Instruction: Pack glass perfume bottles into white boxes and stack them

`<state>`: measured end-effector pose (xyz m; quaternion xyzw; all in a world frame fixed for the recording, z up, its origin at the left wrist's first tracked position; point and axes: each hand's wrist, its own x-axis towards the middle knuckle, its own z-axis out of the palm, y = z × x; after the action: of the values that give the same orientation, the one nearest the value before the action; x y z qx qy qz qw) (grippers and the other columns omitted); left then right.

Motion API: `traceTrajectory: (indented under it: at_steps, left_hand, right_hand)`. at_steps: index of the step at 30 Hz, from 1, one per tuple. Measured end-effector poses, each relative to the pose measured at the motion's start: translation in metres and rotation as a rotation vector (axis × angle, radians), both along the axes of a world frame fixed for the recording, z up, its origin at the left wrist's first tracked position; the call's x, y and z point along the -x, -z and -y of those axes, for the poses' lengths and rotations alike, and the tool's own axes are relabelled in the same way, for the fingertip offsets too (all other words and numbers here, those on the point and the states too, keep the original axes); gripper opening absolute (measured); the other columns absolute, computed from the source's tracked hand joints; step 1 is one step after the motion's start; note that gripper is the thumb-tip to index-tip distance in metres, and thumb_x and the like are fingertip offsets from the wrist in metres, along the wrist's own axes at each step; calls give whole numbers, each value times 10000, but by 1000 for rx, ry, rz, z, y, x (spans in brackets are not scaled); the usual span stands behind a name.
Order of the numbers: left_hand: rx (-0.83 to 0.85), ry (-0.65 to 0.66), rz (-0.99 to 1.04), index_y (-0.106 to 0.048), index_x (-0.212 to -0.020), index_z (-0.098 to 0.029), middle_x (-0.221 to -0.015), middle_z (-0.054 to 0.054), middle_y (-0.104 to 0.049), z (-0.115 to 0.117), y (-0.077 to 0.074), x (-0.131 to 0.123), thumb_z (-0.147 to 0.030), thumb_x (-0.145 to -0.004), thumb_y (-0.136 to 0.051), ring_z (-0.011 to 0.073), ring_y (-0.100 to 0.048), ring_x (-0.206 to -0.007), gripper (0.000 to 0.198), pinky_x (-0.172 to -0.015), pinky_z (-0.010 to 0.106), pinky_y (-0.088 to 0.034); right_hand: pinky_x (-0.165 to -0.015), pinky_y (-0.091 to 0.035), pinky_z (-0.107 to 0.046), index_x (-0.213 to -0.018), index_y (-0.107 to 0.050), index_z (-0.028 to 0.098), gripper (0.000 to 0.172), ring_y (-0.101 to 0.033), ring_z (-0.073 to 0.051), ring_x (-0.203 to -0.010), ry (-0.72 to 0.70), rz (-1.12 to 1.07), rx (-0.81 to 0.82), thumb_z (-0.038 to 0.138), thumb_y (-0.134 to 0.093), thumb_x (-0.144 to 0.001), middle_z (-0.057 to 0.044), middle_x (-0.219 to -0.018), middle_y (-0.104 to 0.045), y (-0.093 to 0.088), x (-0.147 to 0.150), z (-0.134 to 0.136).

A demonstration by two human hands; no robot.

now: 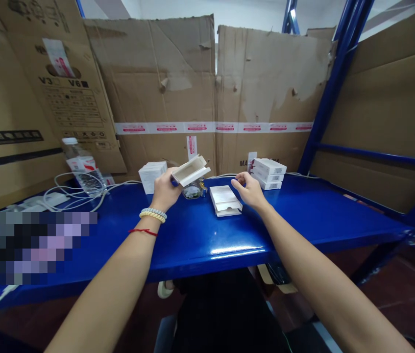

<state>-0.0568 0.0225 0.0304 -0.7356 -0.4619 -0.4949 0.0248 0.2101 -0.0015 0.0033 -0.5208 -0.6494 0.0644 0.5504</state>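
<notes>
My left hand [166, 190] is closed around a small white carton [191, 171], tilted with its open end and flaps toward the right. Just below that carton is a clear rounded item [192, 191] with small gold and blue parts at its side; its kind is hard to make out. A second white carton [225, 198] lies on the blue table, its near end flap open. To the right of it hovers my right hand [250, 190], fingers loosely bent, thumb apart, nothing visible in them.
White boxes [149, 177] stand behind my left hand, and several more are stacked [269, 166] at the back right. A water bottle [85, 169] leans among white cables [58, 189] on the left. Cardboard walls [163, 98] and blue posts [325, 93] enclose the blue table [188, 245].
</notes>
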Motion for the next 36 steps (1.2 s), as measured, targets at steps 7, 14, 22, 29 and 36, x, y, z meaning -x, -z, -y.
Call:
traceTrajectory:
  at_steps: [7,14,22,29,36]
  left_hand:
    - [-16,30,45,-631,-1085,-136,-1106,86,-696,-1,1,-1,-254,-751,-629,214,-641,-1013,354,-918,312,-495]
    - [112,161,175,-661,-1026,-130,-996,98,-731,12,-4,-9,-298,-677,-706,257,-681,-931,390,-838,370,-555]
    - [299,580,3,-611,-1070,-161,-995,69,-720,25,11,-42,-414,-661,-723,218,-686,-828,494,-744,340,-577]
    - [9,159,100,-537,-1147,-149,-1140,122,-609,1,16,-34,-324,-745,-628,241,-607,-1045,448,-939,395,-502]
    - [344,-207,-28,-336,-1379,-50,-1376,255,-422,-21,29,-15,-506,-647,-737,367,-424,-1313,951,-1087,442,-367]
  right_hand:
    - [-647,-386,-285,-786,-534,199,272,-498,-142,-641,4,32,92,469,-514,-763,15,-656,-550,3,-2,-5]
    - [-789,-452,-344,-991,-621,171,407,-586,-209,-879,-64,94,-4,441,-667,-691,-79,-932,-664,0,0,1]
    - [-805,-518,-367,-1006,-647,177,530,-648,-241,-917,-585,-54,113,529,-764,-627,-76,-1029,-701,-11,15,14]
    - [-911,-516,-407,-963,-608,187,475,-657,-242,-997,-274,-456,34,440,-787,-603,-88,-1082,-703,-1,-19,-14]
    - [-908,-500,-385,-915,-590,186,254,-651,-254,-1028,366,-246,302,309,-695,-719,-100,-1093,-698,6,-41,-15]
